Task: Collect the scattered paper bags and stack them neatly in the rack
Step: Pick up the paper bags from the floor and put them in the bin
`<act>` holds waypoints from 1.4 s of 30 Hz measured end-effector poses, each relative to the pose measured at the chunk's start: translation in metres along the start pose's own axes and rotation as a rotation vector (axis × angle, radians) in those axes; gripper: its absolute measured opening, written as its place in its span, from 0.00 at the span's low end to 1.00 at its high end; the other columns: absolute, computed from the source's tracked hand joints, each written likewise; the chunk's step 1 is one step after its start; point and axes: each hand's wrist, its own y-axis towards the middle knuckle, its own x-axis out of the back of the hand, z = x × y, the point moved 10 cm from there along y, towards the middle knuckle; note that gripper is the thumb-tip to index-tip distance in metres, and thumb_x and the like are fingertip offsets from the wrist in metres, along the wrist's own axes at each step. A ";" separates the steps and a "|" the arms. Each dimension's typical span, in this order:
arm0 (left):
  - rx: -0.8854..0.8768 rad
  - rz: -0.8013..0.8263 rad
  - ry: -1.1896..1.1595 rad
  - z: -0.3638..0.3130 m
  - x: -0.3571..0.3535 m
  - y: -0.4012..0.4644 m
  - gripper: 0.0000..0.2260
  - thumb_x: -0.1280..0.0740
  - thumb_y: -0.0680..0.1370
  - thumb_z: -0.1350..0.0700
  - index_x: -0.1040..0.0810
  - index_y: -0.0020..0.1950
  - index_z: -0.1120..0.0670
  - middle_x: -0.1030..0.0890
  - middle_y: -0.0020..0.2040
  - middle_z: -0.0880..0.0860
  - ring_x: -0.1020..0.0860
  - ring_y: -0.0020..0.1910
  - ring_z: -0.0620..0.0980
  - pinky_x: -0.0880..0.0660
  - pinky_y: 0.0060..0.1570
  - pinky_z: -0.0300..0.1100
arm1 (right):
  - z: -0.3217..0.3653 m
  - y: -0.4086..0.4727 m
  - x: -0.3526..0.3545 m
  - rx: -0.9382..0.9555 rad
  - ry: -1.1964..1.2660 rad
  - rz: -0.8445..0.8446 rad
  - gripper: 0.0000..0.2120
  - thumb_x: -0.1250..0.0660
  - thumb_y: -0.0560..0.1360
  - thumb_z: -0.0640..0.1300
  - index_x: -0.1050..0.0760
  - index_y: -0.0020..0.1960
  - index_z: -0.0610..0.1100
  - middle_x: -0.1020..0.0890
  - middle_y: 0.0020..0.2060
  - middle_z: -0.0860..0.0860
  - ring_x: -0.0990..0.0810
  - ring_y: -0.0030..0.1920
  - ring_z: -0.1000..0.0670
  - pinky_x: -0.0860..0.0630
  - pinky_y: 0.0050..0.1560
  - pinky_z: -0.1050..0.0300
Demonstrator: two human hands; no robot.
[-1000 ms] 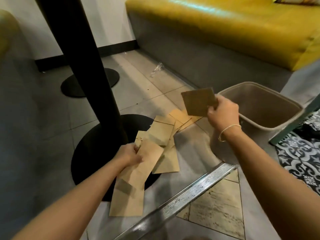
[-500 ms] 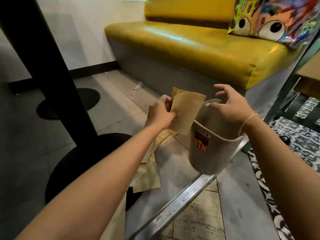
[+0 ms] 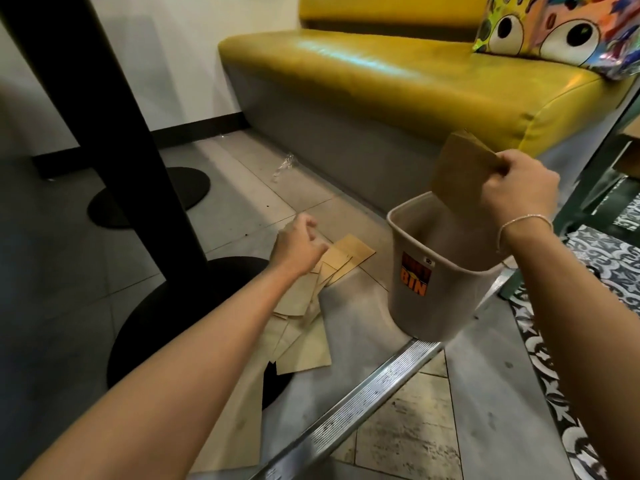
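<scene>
Right hand (image 3: 517,188) at 2 o'clock, fingers curled, pinching top edge of 1 paper bag (image 3: 457,171); bag hanging upright with lower end just inside rim of grey bin (image 3: 408,299), presumably held vertical so as to slide in flat against the wall. Left hand (image 3: 298,245) at centre, holding nothing, fingers loosely curled, hovering above scattered bags (image 3: 308,344) on floor at 6 to 7 o'clock beside black table base (image 3: 145,327). Probably positioned for next pickup. Several bags not yet collected; task judged early. Risk: bin looks tilted, may tip.
</scene>
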 end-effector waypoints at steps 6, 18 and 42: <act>0.266 0.115 0.270 0.122 -0.007 -0.024 0.20 0.29 0.73 0.55 0.27 0.63 0.57 0.23 0.56 0.55 0.24 0.54 0.51 0.26 0.51 0.42 | -0.024 -0.019 -0.042 -0.071 -0.051 0.118 0.16 0.40 0.76 0.39 0.26 0.63 0.44 0.22 0.58 0.41 0.26 0.59 0.39 0.29 0.61 0.46; 0.809 0.307 0.372 0.293 -0.019 -0.118 0.29 0.31 0.74 0.52 0.37 0.71 0.59 0.29 0.64 0.59 0.26 0.60 0.57 0.25 0.56 0.45 | 0.035 -0.112 -0.153 0.236 -0.019 0.503 0.12 0.38 0.75 0.40 0.23 0.58 0.45 0.24 0.56 0.44 0.24 0.55 0.43 0.26 0.59 0.46; 1.023 0.217 0.375 0.310 -0.037 -0.172 0.48 0.23 0.66 0.45 0.48 0.74 0.60 0.38 0.71 0.60 0.35 0.69 0.58 0.30 0.62 0.46 | 0.016 -0.230 -0.269 0.287 -0.186 0.998 0.15 0.37 0.76 0.41 0.25 0.61 0.47 0.24 0.59 0.47 0.25 0.57 0.48 0.28 0.57 0.58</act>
